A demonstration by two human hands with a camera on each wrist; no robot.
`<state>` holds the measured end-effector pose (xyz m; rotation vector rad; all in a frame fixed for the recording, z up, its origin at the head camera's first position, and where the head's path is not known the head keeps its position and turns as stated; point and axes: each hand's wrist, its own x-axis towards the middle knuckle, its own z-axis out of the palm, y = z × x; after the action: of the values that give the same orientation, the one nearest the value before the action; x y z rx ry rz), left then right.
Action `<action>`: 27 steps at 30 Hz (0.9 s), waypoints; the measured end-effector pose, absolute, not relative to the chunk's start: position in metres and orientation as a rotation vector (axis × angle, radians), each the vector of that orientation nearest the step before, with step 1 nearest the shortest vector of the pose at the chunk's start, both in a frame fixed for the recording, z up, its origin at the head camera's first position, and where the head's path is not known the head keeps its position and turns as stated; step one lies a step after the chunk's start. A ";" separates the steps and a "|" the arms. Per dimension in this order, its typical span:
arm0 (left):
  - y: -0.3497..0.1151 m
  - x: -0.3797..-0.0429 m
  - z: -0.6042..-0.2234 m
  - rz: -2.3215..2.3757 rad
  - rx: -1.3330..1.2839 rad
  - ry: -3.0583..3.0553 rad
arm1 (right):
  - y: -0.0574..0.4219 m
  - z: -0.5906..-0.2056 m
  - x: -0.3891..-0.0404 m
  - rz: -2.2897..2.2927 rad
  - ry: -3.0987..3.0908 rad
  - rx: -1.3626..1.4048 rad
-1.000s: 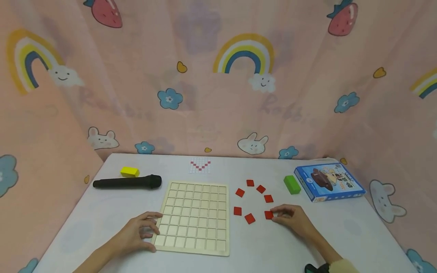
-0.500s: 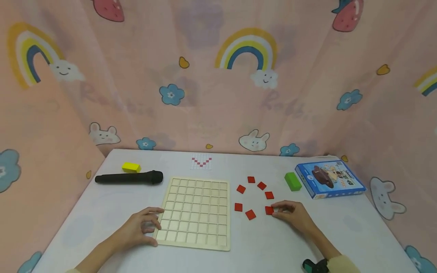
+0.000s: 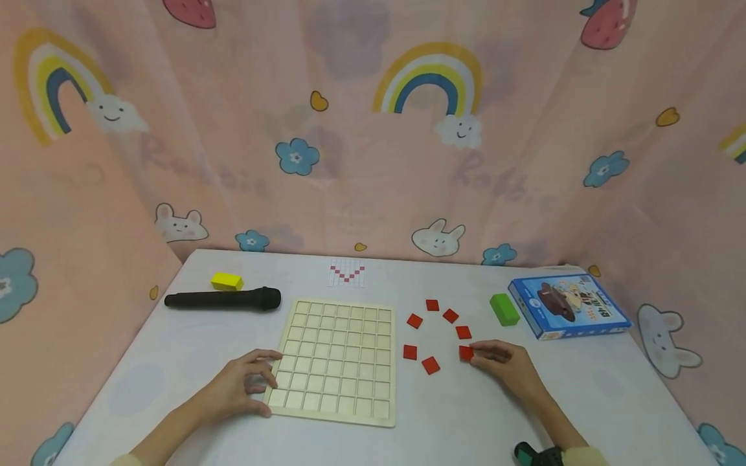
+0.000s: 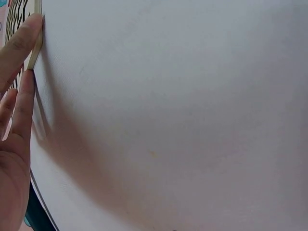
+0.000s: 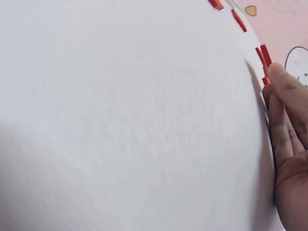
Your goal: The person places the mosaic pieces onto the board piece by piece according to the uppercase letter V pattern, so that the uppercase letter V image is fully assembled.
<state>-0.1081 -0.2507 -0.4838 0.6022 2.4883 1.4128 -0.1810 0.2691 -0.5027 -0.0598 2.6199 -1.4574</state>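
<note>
A pale wooden grid board (image 3: 335, 362) lies on the white table, its squares bare. My left hand (image 3: 236, 385) touches its left side, fingers on the left edge and thumb at the near corner. In the left wrist view the thumb (image 4: 21, 45) lies along the board's edge. To the right of the board, several flat red square tiles (image 3: 430, 366) form a loose ring. My right hand (image 3: 507, 369) pinches one red tile (image 3: 465, 353) at the ring's right side, between thumb and fingertips. The right wrist view shows that tile (image 5: 265, 55) standing out past the thumb tip.
A black microphone (image 3: 221, 299) and a yellow block (image 3: 226, 281) lie at the back left. A small card with a red V pattern (image 3: 346, 273) is behind the board. A green block (image 3: 504, 309) and a blue box (image 3: 571, 305) stand at the back right.
My right hand has moved slightly away from me with its tile, closer to the neighbouring tile. My left hand stays at the board. The head view has tilted a little.
</note>
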 end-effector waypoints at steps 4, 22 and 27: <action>-0.250 -0.110 -0.482 1.395 0.604 2.507 | 0.260 -0.496 -0.175 -1.481 2.589 0.127; -0.245 -0.107 -0.478 1.407 0.587 2.516 | 0.207 -0.484 -0.153 -1.688 2.591 0.334; -0.245 -0.107 -0.477 1.385 0.585 2.535 | 0.194 -0.485 -0.147 -1.742 2.562 0.361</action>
<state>-0.1070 -0.2452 -0.4767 0.5852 2.5346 1.3854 -0.1468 0.1936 -0.4848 0.3605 2.5622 -1.7421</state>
